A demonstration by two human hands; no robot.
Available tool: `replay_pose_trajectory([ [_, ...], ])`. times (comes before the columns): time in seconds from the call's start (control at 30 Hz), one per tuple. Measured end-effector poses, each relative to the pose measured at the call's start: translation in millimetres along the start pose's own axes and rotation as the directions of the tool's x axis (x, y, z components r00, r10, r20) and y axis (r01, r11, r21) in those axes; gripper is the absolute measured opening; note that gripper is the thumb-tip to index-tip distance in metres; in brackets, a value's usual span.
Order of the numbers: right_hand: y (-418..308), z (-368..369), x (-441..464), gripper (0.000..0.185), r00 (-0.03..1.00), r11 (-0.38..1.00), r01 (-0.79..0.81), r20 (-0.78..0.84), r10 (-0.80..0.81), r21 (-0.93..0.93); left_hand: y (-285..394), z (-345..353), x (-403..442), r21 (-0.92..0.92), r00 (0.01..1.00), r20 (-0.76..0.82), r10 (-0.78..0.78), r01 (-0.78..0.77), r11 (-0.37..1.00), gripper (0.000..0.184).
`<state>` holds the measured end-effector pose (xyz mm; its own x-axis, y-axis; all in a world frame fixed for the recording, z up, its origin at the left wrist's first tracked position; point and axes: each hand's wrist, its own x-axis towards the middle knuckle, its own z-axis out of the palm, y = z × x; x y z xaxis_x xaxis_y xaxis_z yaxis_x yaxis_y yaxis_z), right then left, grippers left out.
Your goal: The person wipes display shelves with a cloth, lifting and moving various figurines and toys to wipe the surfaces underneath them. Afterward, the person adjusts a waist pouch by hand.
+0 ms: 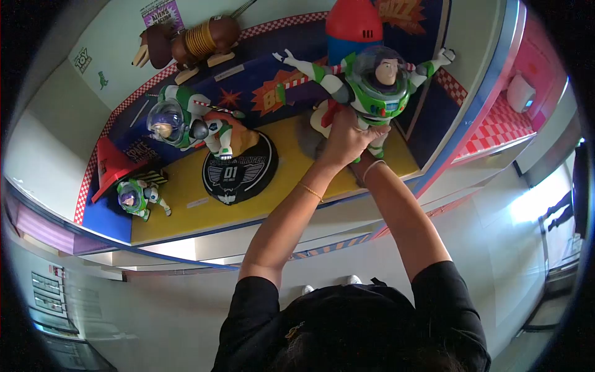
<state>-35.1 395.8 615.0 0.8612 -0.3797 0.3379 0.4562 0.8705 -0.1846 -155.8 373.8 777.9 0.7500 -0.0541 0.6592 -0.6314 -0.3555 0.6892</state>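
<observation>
from the head view, a large toy astronaut figure (pixel 382 108) is near the right end of a yellow shelf (pixel 176 217), arms spread wide under a clear domed helmet. the left hand (pixel 347 137) is clamped around its lower body, with the thumb laid across the hip. a thin gold bracelet (pixel 311 192) circles that wrist. the right hand (pixel 363 167) reaches in low beside the figure's feet and is mostly hidden by the left one, so i cannot tell whether its fingers are apart or together. a pale band (pixel 373 165) sits on that wrist. whether the feet touch the shelf is also unclear.

just behind the figure stands a red and blue rocket (pixel 353 28), partly covered by it. red and white striped bars show by both of its arms. to the left, a second astronaut figure (pixel 167 124) leans over a round black base (pixel 240 173) marked "01". farther left, a small astronaut figure (pixel 131 197) is beside a red cone-shaped piece (pixel 121 162). a brown toy dog with a coiled middle (pixel 204 42) is at the back, above the dark blue panel (pixel 242 77).
</observation>
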Motion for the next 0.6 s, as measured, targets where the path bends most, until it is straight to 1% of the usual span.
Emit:
replay_pose_trajectory([
  [0.03, -9, 8, -3, 0.053, 1.0, 1.0, 0.004, -0.008, -0.004, -0.003, 0, 1, 0, -0.003, 1.0, 0.007, -0.004, 0.004, 1.0, 0.028],
  [0.07, -19, 14, -12, 0.052, 0.993, 0.992, -0.088, 0.076, 0.095, -0.092, 0, 0, 0, -0.063, 1.0, -0.001, -0.028, 0.028, 0.998, 0.027],
  [0.13, -34, 28, -24, 0.052, 0.927, 0.927, -0.246, 0.209, 0.31, -0.284, -1, -3, 0, -0.18, 0.997, -0.013, -0.082, 0.079, 0.98, 0.026],
  [0.17, -52, 28, -19, 0.051, 0.873, 0.871, -0.306, 0.252, 0.417, -0.384, -1, -4, -1, -0.24, 0.994, -0.013, -0.112, 0.106, 0.965, 0.026],
  [0.23, -90, 27, -19, 0.051, 0.728, 0.722, -0.38, 0.294, 0.619, -0.578, -4, -7, -1, -0.225, 0.991, -0.015, -0.135, 0.128, 0.966, 0.026],
  [0.33, -131, 43, -24, 0.051, 0.443, 0.425, -0.379, 0.242, 0.863, -0.822, -9, -10, 0, -0.175, 0.98, -0.058, -0.19, 0.177, 0.968, 0.026],
  [0.37, -129, 42, -25, 0.051, 0.449, 0.423, -0.382, 0.235, 0.862, -0.822, -12, -9, 2, -0.179, 0.98, -0.05, -0.193, 0.181, 0.967, 0.026],
  [0.4, -119, 45, -31, 0.051, 0.389, 0.376, -0.158, 0.292, 0.874, -0.913, -16, -8, 2, -0.215, 0.979, -0.055, -0.195, 0.179, 0.96, 0.027],
  [0.43, -104, 49, -39, 0.051, 0.314, 0.324, 0.079, 0.332, 0.889, -0.943, -21, -9, 2, -0.248, 0.978, -0.061, -0.199, 0.178, 0.952, 0.027],
  [0.47, -91, 54, -44, 0.052, 0.228, 0.275, 0.318, 0.355, 0.907, -0.907, -25, -10, 2, -0.278, 0.977, -0.071, -0.2, 0.173, 0.945, 0.028],
  [0.5, -85, 57, -47, 0.052, 0.138, 0.233, 0.542, 0.359, 0.923, -0.807, -28, -12, 2, -0.305, 0.977, -0.084, -0.198, 0.164, 0.938, 0.028],
  [0.57, -114, 84, -54, 0.042, 0.039, 0.311, 0.798, 0.56, 0.828, -0.516, -28, -13, 0, -0.288, 0.973, -0.076, -0.22, 0.19, 0.939, 0.029],
  [0.6, -113, 71, -63, 0.042, 0.035, 0.316, 0.799, 0.565, 0.825, -0.511, -26, -13, -1, -0.277, 0.968, -0.07, -0.243, 0.215, 0.937, 0.03],
])
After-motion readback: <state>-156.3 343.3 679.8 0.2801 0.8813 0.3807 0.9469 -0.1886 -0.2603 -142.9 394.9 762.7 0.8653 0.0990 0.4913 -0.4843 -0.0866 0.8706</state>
